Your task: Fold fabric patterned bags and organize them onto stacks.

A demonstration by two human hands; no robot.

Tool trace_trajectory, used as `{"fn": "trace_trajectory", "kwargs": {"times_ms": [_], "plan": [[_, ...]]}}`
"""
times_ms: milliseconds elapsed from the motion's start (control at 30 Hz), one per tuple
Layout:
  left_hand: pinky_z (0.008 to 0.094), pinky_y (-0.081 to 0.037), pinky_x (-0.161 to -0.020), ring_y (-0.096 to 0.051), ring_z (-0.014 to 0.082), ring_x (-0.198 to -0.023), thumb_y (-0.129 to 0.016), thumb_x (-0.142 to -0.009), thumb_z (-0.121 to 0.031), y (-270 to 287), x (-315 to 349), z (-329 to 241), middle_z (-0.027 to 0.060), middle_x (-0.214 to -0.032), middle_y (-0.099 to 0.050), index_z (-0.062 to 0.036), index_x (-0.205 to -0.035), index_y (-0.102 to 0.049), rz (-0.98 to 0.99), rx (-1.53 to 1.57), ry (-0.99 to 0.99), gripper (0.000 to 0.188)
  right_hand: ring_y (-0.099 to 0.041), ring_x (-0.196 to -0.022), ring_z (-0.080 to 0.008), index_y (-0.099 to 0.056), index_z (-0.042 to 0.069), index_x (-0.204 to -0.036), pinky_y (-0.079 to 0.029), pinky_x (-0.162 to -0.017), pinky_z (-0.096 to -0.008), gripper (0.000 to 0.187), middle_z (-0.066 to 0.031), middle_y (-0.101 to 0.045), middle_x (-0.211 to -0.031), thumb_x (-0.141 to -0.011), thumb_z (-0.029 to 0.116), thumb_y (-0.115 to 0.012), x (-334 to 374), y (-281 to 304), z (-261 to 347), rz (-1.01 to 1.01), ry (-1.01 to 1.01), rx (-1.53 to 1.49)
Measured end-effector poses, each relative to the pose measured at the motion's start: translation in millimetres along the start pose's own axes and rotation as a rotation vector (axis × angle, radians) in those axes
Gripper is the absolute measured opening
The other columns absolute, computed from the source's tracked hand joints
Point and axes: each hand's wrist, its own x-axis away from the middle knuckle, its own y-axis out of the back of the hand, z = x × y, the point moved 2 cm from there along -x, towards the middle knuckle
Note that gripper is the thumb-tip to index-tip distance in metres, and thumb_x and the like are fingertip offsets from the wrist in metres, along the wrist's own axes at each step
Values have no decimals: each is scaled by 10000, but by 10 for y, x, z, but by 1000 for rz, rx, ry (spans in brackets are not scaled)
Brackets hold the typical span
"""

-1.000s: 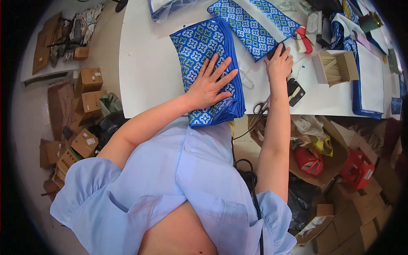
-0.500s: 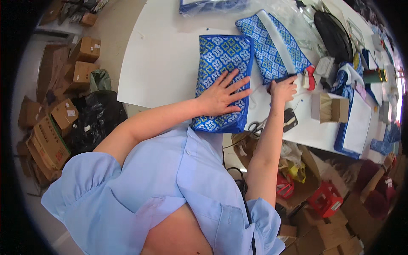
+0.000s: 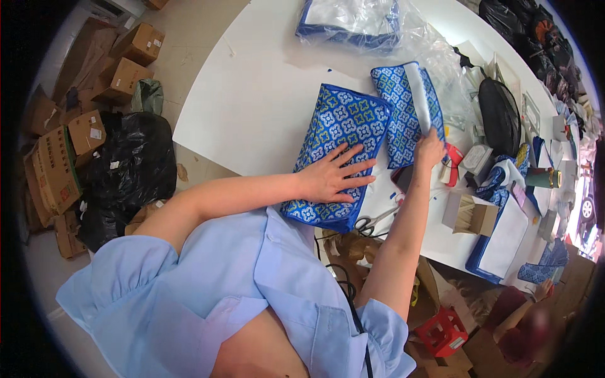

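My left hand (image 3: 337, 176) lies flat with fingers spread on a folded blue piece of fabric (image 3: 346, 123) with a white and green flower pattern and a plain blue edge. To its right, my right hand (image 3: 430, 151) has its fingers closed on the near end of a smaller patterned fabric piece (image 3: 398, 113) that carries a white strip (image 3: 417, 94). The right part of that piece is bent up by my grip. A dark flat object (image 3: 402, 178), partly covered by my right forearm, lies below it. Scissors (image 3: 373, 223) rest at the table's near edge.
The white table (image 3: 252, 82) holds clear plastic film (image 3: 435, 57), a black mesh bag (image 3: 499, 116), an open small carton (image 3: 469, 213) and more blue-edged fabric (image 3: 485, 252). Cardboard boxes (image 3: 129, 79) and black bags (image 3: 135, 164) stand left. A red stool (image 3: 441, 331) and another person (image 3: 520, 327) are lower right.
My right hand has gone from the dark flat object to the smaller fabric piece and bent its right side up. My left hand stays on the folded fabric. The whole view has shifted.
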Motion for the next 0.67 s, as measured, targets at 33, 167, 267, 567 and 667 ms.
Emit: {"fn": "trace_trajectory", "kwargs": {"times_ms": [33, 167, 267, 567, 667], "plan": [[502, -121, -980, -120, 333, -1240, -466, -764, -438, -7, -6, -4, 56, -1354, -167, -215, -1255, -304, -14, 14, -5, 562, -540, -856, -311, -486, 127, -1076, -399, -747, -435, 372, -124, -588, -836, -731, 245, -561, -59, -58, -26, 141, -24, -52], [499, -121, -979, -133, 333, -1236, -460, -766, -441, 13, 2, 7, 59, -1346, -188, -207, -1252, -309, -34, 18, 2, 560, -554, -781, -368, -598, 38, -847, -435, -701, -423, 307, -215, -575, -807, -744, 307, -491, -565, 31, -60, 319, 55, -282], [496, -124, -979, -141, 331, -1233, -461, -768, -438, 28, 13, 37, 59, -1345, -192, -205, -1250, -312, -15, 22, 16, 555, -547, -813, -362, -599, 18, -817, -425, -721, -396, 354, -229, -568, -812, -717, 341, -493, -1348, 456, -84, 109, 74, -267], [501, -126, -980, -167, 330, -1226, -462, -758, -452, -9, 26, 60, 48, -1337, -219, -231, -1239, -332, -45, 83, 26, 545, -498, -856, -185, -400, -21, -1172, -391, -720, -290, 529, -110, -541, -995, -801, 350, -467, -2349, 855, -178, 50, -200, -1101], [500, -122, -982, -164, 329, -1227, -463, -756, -457, -14, -3, 28, 46, -1337, -219, -237, -1241, -330, -42, 88, 11, 549, -471, -915, -175, -218, 29, -1285, -375, -777, -302, 713, -149, -479, -1107, -762, 407, -521, -2073, 410, -244, 421, -111, -898]]}}
